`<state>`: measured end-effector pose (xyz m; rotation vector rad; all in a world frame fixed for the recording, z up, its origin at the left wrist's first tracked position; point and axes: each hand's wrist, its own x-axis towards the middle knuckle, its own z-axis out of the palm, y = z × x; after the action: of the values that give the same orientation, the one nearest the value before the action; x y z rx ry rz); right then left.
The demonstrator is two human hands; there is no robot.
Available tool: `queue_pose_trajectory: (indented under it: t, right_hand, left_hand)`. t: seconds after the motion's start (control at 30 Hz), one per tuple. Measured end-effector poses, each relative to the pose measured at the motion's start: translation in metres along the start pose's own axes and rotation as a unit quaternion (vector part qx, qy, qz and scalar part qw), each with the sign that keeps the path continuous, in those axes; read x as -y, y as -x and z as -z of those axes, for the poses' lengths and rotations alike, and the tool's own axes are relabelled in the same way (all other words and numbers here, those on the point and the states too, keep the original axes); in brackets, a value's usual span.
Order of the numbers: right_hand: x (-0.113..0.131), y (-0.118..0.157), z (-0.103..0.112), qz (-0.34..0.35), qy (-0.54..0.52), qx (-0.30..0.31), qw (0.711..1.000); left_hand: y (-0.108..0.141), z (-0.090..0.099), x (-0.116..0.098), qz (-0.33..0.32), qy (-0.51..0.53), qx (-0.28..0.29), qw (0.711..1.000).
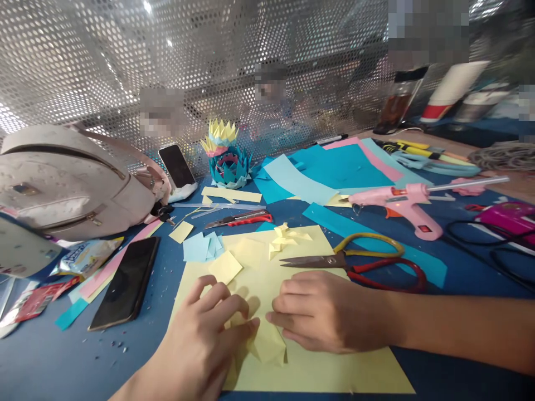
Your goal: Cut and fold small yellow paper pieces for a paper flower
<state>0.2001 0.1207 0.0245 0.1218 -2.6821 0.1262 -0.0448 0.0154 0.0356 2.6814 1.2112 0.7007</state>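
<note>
My left hand [213, 326] bends its fingers over small pale yellow paper pieces [270, 345], its thumb against them. Close by on the right, my right hand [321, 312] has its fingers curled together; what is in them, if anything, is hidden. Beneath both hands lies a large yellow paper sheet [334, 373]. Past my left fingers are a loose yellow paper square [225, 267] and several light blue squares [203, 247]. Small folded yellow points [286, 239] rest near the top of the sheet. Open-bladed scissors [334, 260] with yellow and red handles lie just beyond my right hand.
A pink glue gun [401, 203] and a red cutter knife [240, 219] lie farther back. A folded-paper model [228, 161] stands by the perforated metal panel [209, 61]. Blue paper sheets [343, 164] spread behind. At left are a black phone [127, 284] and a backpack [71, 184].
</note>
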Motion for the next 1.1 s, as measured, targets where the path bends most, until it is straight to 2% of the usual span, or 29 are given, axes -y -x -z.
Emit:
queue_pose_trajectory:
  t: [0.1, 0.23, 0.3, 0.57, 0.77, 1.0, 1.1]
  right_hand:
    - [0.002, 0.000, -0.001, 0.010, 0.021, -0.007, 1.000]
    - [0.006, -0.001, -0.001, 0.010, 0.060, -0.015, 0.998]
    - [0.006, -0.001, -0.002, 0.014, 0.075, -0.018, 0.997]
    - [0.006, 0.000, -0.003, 0.031, 0.114, -0.038, 0.992]
    - [0.005, 0.000, 0.000, 0.070, 0.115, -0.056, 0.989]
    - [0.006, 0.001, 0.000, 0.054, 0.093, -0.058, 0.992]
    - [0.005, 0.001, 0.000, 0.039, 0.076, -0.041, 0.995]
  left_hand:
    - [-0.002, -0.001, -0.005, 0.041, 0.043, -0.018, 0.998]
    - [-0.010, -0.010, -0.010, 0.182, 0.093, -0.041, 0.978]
    - [-0.015, -0.014, -0.010, 0.210, 0.086, -0.037, 0.973]
    - [-0.020, -0.016, -0.011, 0.215, 0.050, -0.021, 0.975]
    - [-0.016, -0.016, -0.012, 0.198, 0.034, -0.013, 0.980]
    - [-0.012, -0.019, -0.013, 0.151, -0.019, -0.033, 0.988]
    - [-0.011, -0.021, -0.016, 0.129, -0.041, -0.053, 0.989]
